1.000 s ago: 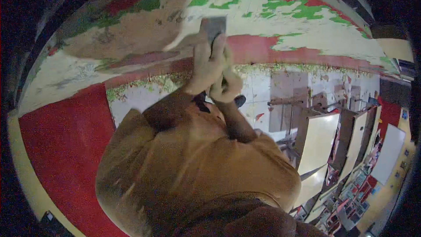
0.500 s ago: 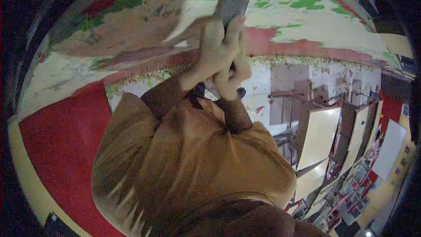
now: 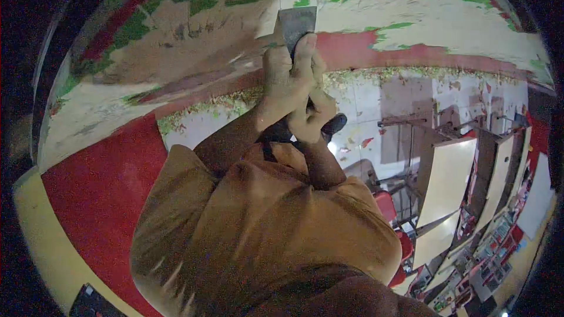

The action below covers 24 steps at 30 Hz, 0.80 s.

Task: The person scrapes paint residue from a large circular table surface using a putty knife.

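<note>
A wide-bladed metal scraper (image 3: 298, 22) points up against the wall (image 3: 235, 20), its flat blade resting on or very near the pale patch. My left hand (image 3: 285, 85) is closed around it just below the blade, with fingers stretched along its base. Lower down, my right hand (image 3: 314, 118) is closed around the handle, close beneath the left one. The handle is mostly hidden by both hands. Green and red paint remains in ragged patches on the wall around bare pale areas.
Paint flakes (image 3: 235, 101) lie along the floor at the wall's foot. A dark shoe (image 3: 335, 123) shows beside my right hand. Desks (image 3: 449, 179) and red chairs (image 3: 385, 206) stand at the right. A red surface (image 3: 108, 191) is at the left, above a pale yellow band.
The scraper blade has moved slightly left and down in view, and both hands are less blurred. Desks and floor have shifted right in the picture. Both hands keep their hold.
</note>
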### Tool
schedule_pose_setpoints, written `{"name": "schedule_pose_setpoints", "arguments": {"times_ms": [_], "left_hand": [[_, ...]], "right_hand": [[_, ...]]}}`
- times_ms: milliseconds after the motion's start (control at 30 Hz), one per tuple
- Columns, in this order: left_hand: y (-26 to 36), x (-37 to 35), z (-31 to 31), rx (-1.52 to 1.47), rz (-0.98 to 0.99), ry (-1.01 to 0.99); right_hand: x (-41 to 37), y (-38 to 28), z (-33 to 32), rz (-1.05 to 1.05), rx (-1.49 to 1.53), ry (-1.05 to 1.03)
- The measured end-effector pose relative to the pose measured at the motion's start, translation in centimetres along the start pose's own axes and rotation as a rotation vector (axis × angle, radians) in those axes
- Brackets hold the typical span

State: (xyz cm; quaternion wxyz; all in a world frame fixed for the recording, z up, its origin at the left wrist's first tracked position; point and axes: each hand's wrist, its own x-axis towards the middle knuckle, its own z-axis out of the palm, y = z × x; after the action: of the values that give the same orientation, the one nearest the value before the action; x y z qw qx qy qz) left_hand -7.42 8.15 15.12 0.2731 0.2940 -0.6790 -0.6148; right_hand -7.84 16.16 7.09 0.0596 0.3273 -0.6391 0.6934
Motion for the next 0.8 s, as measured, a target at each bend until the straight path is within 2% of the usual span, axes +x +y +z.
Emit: {"name": "schedule_pose_setpoints", "arguments": {"times_ms": [67, 100, 167, 200, 267, 333, 367, 433, 467, 500, 567, 600, 633, 700, 767, 800], "left_hand": [[-4.4, -1.6, -0.2, 0.016, 0.060, 0.033], [-4.1, -0.5, -0.3, 0.021, 0.130, 0.043], [-3.9, 0.6, -0.7, -0.038, -0.200, -0.091], [-5.9, 0.1, -0.9, 0.169, -0.047, -0.126], [-9.9, -1.0, -1.3, 0.605, 0.273, -0.094], [-7.1, -1.2, -1.5, 0.386, 0.182, -0.202], [-5.9, -0.8, -1.5, 0.318, 0.161, -0.216], [-4.3, 0.5, -0.4, 0.326, 0.154, -0.144], [-3.2, 0.9, 0.1, 0.315, 0.121, -0.124], [-0.2, 1.4, 0.5, 0.279, 0.031, -0.133], [4.9, 1.1, 0.6, -0.026, -0.191, -0.092], [1.8, 0.8, 0.3, 0.122, -0.122, -0.079], [-5.0, 0.0, -0.5, 0.268, -0.060, -0.063], [-4.2, 0.3, 0.8, 0.029, -0.161, 0.118], [0.7, 2.0, 2.1, 0.026, 0.031, 0.108], [1.5, 2.6, 2.3, -0.028, 0.003, 0.040]], "right_hand": [[-1.6, -0.6, -0.5, 0.076, 0.017, -0.030], [-0.7, -0.5, -0.1, 0.077, 0.032, -0.029], [0.4, 0.1, 0.1, 0.115, 0.025, -0.090], [-0.4, -0.3, -0.3, 0.171, 0.014, -0.137], [-0.4, 0.6, 0.2, 0.088, 0.047, -0.046], [-0.6, 0.7, 0.4, 0.001, 0.056, 0.036], [-0.1, 0.4, 0.5, 0.045, 0.054, 0.010], [1.1, -0.7, 0.1, 0.141, 0.045, -0.047], [1.9, -0.8, -0.2, 0.119, 0.031, -0.055], [3.1, -1.2, -0.4, 0.112, 0.016, -0.070], [2.6, -0.2, -0.3, 0.092, -0.013, -0.067], [2.5, -0.2, -0.2, 0.054, -0.007, -0.040], [2.0, -0.7, -0.2, 0.023, -0.004, -0.015], [1.4, 0.0, 0.1, -0.161, -0.065, 0.138], [3.7, -0.5, -1.8, 0.038, -0.096, -0.093], [2.8, 1.5, -2.3, 0.073, -0.099, -0.144]]}}
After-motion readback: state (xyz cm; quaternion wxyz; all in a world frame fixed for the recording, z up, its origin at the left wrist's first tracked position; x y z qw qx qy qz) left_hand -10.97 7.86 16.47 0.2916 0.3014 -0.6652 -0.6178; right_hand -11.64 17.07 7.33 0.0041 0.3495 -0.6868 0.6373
